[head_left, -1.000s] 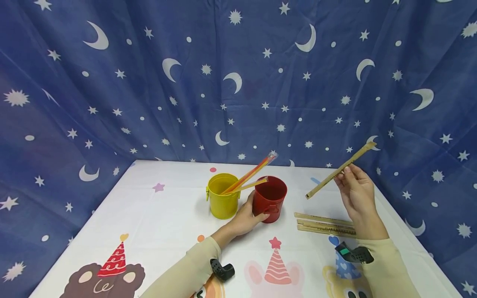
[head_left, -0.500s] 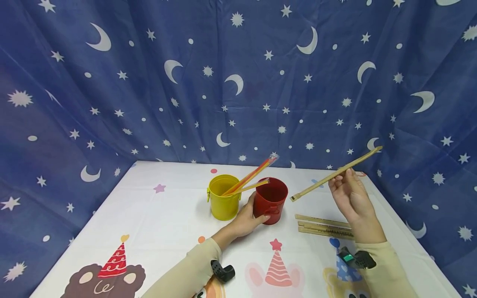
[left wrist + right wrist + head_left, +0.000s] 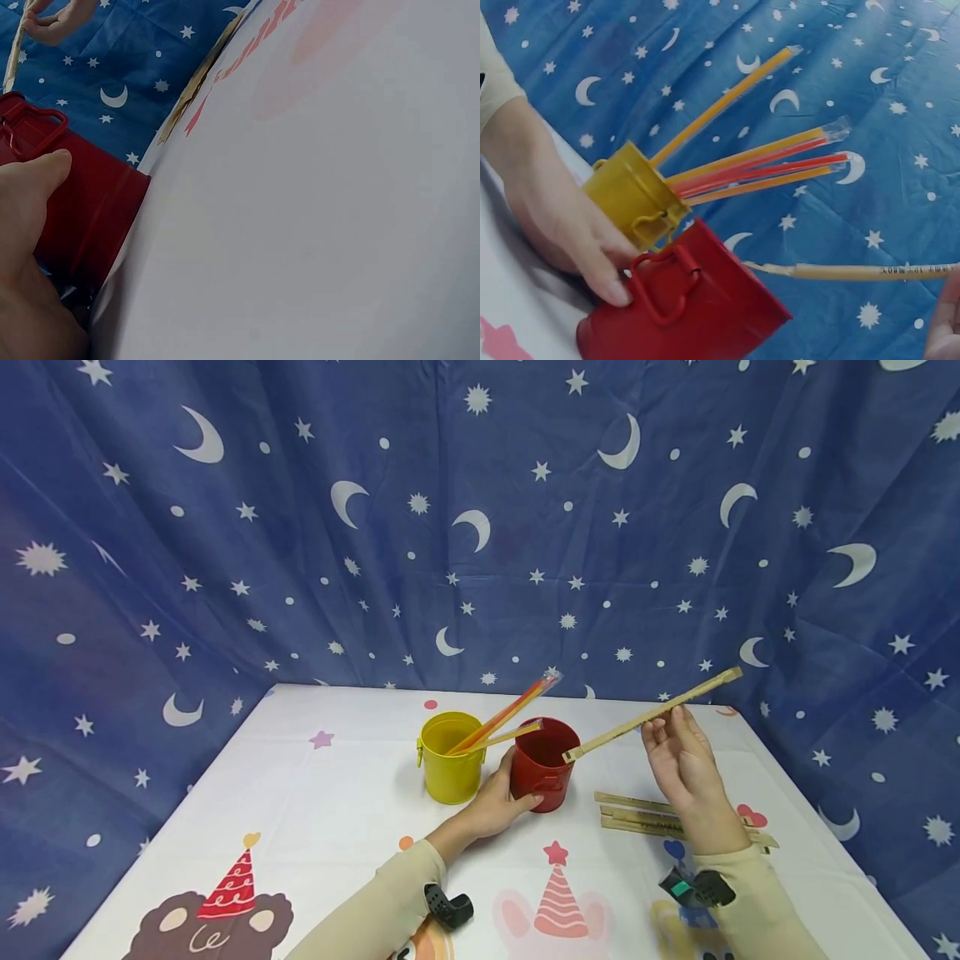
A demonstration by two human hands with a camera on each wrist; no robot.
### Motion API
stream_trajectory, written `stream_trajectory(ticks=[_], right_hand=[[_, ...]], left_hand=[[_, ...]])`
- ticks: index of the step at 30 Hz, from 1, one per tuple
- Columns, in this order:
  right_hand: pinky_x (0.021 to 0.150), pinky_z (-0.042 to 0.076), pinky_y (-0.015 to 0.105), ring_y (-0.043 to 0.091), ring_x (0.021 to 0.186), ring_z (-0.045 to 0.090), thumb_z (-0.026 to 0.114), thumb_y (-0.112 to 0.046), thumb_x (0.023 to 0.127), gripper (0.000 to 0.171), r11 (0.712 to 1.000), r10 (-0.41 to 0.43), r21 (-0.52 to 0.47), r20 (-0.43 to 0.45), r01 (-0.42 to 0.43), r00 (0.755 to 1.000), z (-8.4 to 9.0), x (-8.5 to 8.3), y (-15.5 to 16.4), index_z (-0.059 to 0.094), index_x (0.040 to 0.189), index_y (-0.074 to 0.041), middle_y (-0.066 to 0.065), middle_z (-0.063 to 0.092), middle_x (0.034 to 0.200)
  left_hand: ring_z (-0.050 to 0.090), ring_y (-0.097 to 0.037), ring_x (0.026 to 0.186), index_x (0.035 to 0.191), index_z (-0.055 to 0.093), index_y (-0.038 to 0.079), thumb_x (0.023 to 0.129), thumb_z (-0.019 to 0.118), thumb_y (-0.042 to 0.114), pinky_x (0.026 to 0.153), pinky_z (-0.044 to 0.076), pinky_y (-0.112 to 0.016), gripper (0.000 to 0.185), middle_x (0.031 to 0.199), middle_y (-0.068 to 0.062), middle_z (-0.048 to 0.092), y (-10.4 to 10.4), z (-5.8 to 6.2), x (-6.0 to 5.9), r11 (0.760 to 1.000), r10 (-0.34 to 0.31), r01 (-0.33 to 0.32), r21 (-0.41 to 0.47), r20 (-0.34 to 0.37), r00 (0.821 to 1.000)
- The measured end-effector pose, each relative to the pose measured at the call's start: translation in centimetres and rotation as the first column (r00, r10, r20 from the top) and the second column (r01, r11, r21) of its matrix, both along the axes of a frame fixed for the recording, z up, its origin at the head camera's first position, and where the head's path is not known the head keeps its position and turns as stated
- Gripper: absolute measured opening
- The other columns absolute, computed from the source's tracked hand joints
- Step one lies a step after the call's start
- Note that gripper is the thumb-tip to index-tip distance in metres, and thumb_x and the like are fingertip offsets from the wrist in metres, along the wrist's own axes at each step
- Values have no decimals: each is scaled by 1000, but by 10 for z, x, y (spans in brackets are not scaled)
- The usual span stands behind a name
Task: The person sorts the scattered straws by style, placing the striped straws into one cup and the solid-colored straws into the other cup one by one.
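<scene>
I have a table covered in a white cloth, printed with party-hatted cartoon animals along the near edge and a few scattered stars, hearts and dots. Behind it and at both sides hangs a dark blue curtain, softly creased, patterned with pale moons, stars and dots.

The thing I'm watching is a tan wrapped stick, long, slim and straight, with dark lettering along part of its length and, from the right wrist, a crinkled tip at the leading end. The right hand pinches it between thumb and fingers, up off the cloth and aslant. Its lower end is at the right side of the rim of a red bucket; whether it touches, I can't tell.

The left hand grips the red bucket low on its side, thumb across the front just below the wire handle, the other fingers mostly hidden from me. The bucket stands on the table, glossy and deep red. Just beside it, on the left, is a yellow bucket with orange and red straws in clear wrappers leaning out to the right. More tan sticks lie side by side on the cloth, partly behind the right forearm.
</scene>
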State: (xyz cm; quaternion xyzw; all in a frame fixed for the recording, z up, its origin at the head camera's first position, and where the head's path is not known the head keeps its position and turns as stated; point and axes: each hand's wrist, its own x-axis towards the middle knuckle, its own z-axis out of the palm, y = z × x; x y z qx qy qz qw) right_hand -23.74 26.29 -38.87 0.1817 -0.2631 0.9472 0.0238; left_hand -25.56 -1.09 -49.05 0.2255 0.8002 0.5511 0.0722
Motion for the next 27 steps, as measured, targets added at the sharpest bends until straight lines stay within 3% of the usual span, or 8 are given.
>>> stream_trajectory(ticks=[7, 12, 16, 21, 24, 27], right_hand=[[87, 57, 19, 11, 85, 63, 50, -9, 104, 17, 974, -175, 164, 118, 155, 977, -4, 4, -15, 67, 103, -8, 1, 63, 94], [84, 59, 18, 8, 81, 67, 54, -8, 103, 11, 937, -263, 274, 156, 215, 952, -9, 5, -24, 65, 101, -10, -2, 64, 92], [77, 60, 19, 7, 73, 67, 58, -7, 101, 7, 890, -359, 361, 179, 278, 916, -14, 4, -32, 64, 98, -10, -3, 66, 86], [72, 60, 18, 5, 69, 65, 59, -9, 101, 4, 810, -426, 515, 192, 279, 884, -22, 3, -39, 60, 99, -13, -5, 65, 79], [73, 59, 18, 4, 72, 64, 60, -13, 102, 3, 738, -393, 650, 196, 181, 898, -27, 2, -41, 58, 105, -12, -7, 64, 80], [76, 58, 17, 3, 77, 63, 59, -16, 103, 12, 641, -317, 766, 198, 55, 928, -30, 0, -39, 57, 112, -9, -9, 63, 85]], left_hand=[[35, -24, 150, 163, 8, 17, 96, 67, 30, 125, 32, -47, 90, 163, -4, 33, -1, -1, 0, 1000, 5, -5, -17, 14, 1000], [33, -25, 151, 163, 8, 17, 96, 67, 32, 125, 31, -48, 90, 164, -3, 31, 0, -2, 1, 1000, 12, -11, -16, 22, 1000], [32, -25, 151, 163, 8, 17, 96, 66, 31, 125, 32, -49, 90, 164, -3, 31, 0, -2, 1, 1000, 13, -13, -20, 16, 1000], [33, -24, 150, 163, 7, 17, 96, 66, 30, 125, 33, -48, 90, 163, -3, 32, 0, -2, 1, 1000, 14, -14, -27, 9, 1000], [33, -24, 150, 163, 7, 18, 96, 66, 30, 124, 33, -48, 90, 163, -3, 33, 0, -2, 1, 1000, 16, -15, -25, 9, 1000], [33, -24, 150, 163, 7, 18, 96, 66, 30, 124, 33, -48, 90, 163, -2, 33, 0, -3, 1, 1000, 17, -17, -24, 13, 1000]])
